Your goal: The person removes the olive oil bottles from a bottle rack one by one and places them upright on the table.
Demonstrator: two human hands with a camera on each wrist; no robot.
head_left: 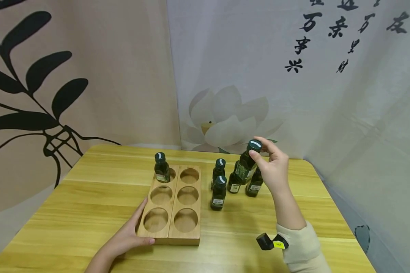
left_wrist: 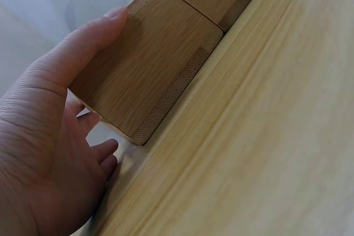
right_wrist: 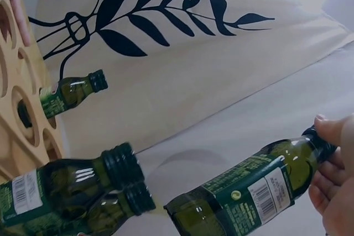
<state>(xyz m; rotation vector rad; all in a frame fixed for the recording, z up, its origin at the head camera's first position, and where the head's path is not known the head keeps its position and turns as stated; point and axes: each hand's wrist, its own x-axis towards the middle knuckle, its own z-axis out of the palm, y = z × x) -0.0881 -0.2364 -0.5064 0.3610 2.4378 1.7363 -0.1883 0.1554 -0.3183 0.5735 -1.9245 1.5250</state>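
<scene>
My right hand (head_left: 272, 167) pinches a dark green glass bottle (head_left: 246, 168) by its cap between thumb and fingers; it leans above the other bottles. In the right wrist view, that bottle's green label and white barcode (right_wrist: 271, 196) show. My left hand (head_left: 128, 233) holds the near left corner of a wooden bottle holder (head_left: 169, 240), thumb on the near end and fingers along the left side. The holder is two blocks side by side with round wells. One bottle (head_left: 162, 168) stands in its far left well; the bottle's base is hidden there.
Several more green bottles stand on the table right of the holder, among them a front one (head_left: 218, 195) and a right one (head_left: 254, 186). The wooden table (head_left: 89, 197) ends at a printed curtain (head_left: 140, 76) behind. A wrist camera (head_left: 271, 242) sits at the right sleeve.
</scene>
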